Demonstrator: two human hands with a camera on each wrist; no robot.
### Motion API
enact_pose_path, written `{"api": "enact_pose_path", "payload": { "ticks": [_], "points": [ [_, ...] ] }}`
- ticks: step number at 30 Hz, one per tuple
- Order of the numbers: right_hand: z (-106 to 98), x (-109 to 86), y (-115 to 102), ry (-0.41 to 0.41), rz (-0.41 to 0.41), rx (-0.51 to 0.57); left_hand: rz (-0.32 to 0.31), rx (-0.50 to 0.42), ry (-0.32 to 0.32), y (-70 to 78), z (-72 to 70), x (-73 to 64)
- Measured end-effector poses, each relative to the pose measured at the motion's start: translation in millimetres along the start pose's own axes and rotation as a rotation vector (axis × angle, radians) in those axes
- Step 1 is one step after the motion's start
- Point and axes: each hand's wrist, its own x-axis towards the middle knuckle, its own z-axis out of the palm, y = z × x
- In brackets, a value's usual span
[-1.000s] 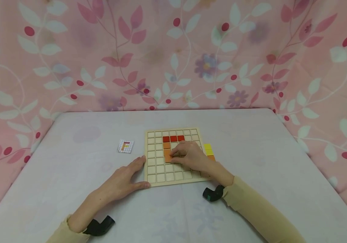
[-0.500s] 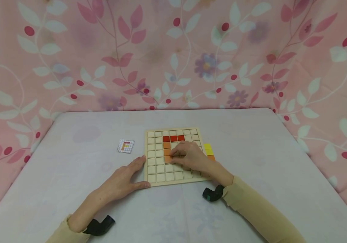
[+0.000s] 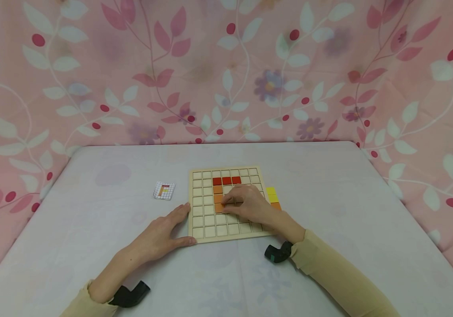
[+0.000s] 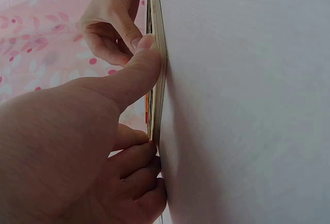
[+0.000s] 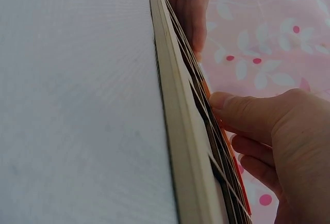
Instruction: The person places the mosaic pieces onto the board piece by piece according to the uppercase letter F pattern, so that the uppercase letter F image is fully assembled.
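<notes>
A pale wooden grid board (image 3: 209, 219) lies on the table. Three red tiles (image 3: 226, 181) form a row in its upper part, and orange tiles (image 3: 218, 189) run down in a column from the left one. My right hand (image 3: 248, 203) pinches at the lowest orange tile (image 3: 218, 208) with thumb and index finger, its tips at the tile's right side. In the right wrist view the thumb (image 5: 242, 108) meets the orange edge. My left hand (image 3: 159, 235) touches the board's left edge with extended fingers, the thumb at the near left corner.
Yellow tiles (image 3: 271, 194) and an orange tile (image 3: 276, 206) lie right of the board, partly behind my right wrist. A small pattern card (image 3: 164, 190) with a coloured grid figure lies to the left. Floral pink cloth (image 3: 226, 75) hangs behind the table.
The lowest orange tile has shifted slightly toward me, and a line now shows between it and the orange tile above. Both hands stay almost where they were.
</notes>
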Motion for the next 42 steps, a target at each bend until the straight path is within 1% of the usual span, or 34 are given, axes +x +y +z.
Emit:
{"api": "enact_pose_path", "payload": {
  "ticks": [4,8,11,15,17,19,24,29,35,39,42],
  "points": [
    [1,0.2,1,0.012,-0.017,0.013,-0.001,0.003,0.003,-0.3,-0.4,-0.5],
    [-2,0.4,0,0.008,-0.007,0.010,-0.002,0.000,0.002,-0.5,-0.3,-0.4],
    [-11,-0.4,1,0.022,-0.005,0.027,-0.001,-0.001,0.000,-0.7,-0.1,-0.2],
    [-32,-5.5,7,0.056,-0.015,0.063,-0.004,0.002,0.003,0.0,-0.3,-0.5],
    [-43,-11.1,12,0.062,0.005,0.072,-0.007,0.001,0.002,0.5,-0.4,-0.5],
    [-54,-18.2,18,0.062,0.050,0.068,-0.011,0.004,0.000,1.0,-0.6,-0.6],
    [-80,-39.7,30,0.061,0.168,0.020,-0.006,0.011,0.004,1.4,-1.4,-1.2],
    [-101,-61.6,42,0.063,0.238,-0.019,0.005,0.021,0.011,1.4,-1.0,-1.1],
    [-112,-81.1,55,0.070,0.276,-0.048,0.001,0.017,0.006,1.1,-0.9,-0.9],
    [-116,-88.8,56,0.063,0.322,-0.067,-0.003,0.013,0.004,0.8,-0.3,-0.9],
    [-117,-92.3,56,0.055,0.357,-0.063,-0.006,0.012,0.006,0.8,-0.2,-0.7]
  ]
}}
